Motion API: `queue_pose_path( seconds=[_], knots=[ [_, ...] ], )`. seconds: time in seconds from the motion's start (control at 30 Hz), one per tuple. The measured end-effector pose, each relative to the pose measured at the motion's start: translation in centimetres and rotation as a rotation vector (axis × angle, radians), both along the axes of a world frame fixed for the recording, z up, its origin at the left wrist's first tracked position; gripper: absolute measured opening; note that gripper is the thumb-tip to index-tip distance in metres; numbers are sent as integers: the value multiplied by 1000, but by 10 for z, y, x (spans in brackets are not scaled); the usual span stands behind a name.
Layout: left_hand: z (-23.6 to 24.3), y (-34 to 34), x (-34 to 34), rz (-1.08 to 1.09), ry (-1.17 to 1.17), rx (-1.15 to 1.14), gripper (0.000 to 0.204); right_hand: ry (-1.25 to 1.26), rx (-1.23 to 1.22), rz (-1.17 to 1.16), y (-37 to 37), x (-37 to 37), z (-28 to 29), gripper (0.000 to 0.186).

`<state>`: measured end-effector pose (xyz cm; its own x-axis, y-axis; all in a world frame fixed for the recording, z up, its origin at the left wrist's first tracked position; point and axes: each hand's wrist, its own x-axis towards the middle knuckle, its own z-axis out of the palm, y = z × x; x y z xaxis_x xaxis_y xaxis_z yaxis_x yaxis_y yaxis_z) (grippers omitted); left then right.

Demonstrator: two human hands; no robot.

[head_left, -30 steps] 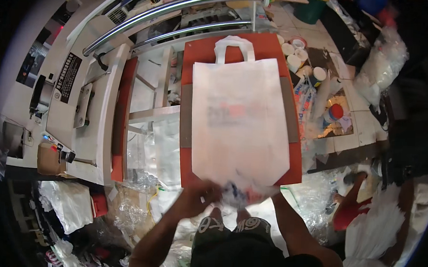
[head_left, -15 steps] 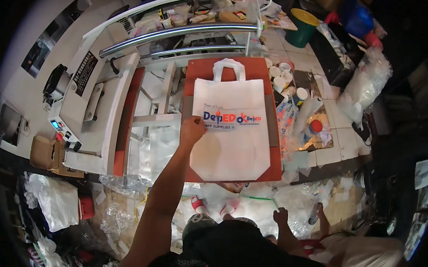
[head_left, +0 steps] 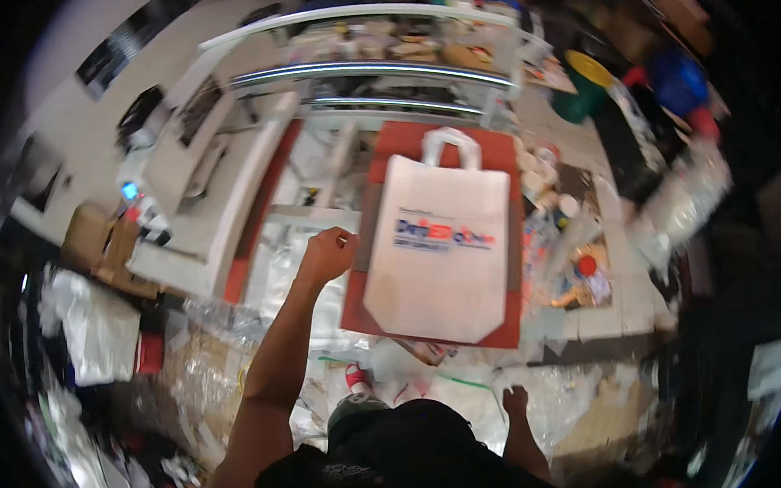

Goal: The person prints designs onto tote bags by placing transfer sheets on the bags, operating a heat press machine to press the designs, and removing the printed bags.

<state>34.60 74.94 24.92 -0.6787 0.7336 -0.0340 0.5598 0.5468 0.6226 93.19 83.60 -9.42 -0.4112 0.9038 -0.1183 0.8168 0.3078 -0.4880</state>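
A white non-woven tote bag [head_left: 437, 282] lies flat on the red-brown pad [head_left: 387, 142], its looped handles [head_left: 453, 146] at the far end. Blue and red print [head_left: 444, 234] runs across its upper half, blurred by motion. My left hand [head_left: 328, 254] is off the bag, to the left of the pad, over a gap in the machine frame. Its fingers are curled together; whether anything thin sits in them is hidden. Low on the right, my right hand [head_left: 516, 401] hangs beside my body above the floor, fingers curled, with nothing visible in it.
On the left stands a white press machine [head_left: 256, 193] with a lit control panel [head_left: 132, 195]. Metal rails [head_left: 373, 71] cross behind the pad. Tubs [head_left: 540, 168] and plastic packs crowd the right, near a green bucket [head_left: 584, 86]. Plastic sheeting litters the floor.
My left hand has left the bag's printed area and moved left. The view has shifted, so the bag sits farther right. A person at lower right no longer shows.
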Motion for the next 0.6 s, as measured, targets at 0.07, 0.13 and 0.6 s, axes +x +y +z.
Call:
queue_pose_path(
  seconds=[0.07, 0.13, 0.6],
  knots=[
    [12, -57, -24, 100, 148, 74, 27, 7, -166, -30, 6, 14, -5, 20],
    [38, -80, -49, 235, 290, 70, 31, -129, 8, -4, 13, 106, -56, 24],
    [100, -212, -201, 602, 404, -755, 42, -635, 302, 523, 35, 96, -3, 8]
  ],
)
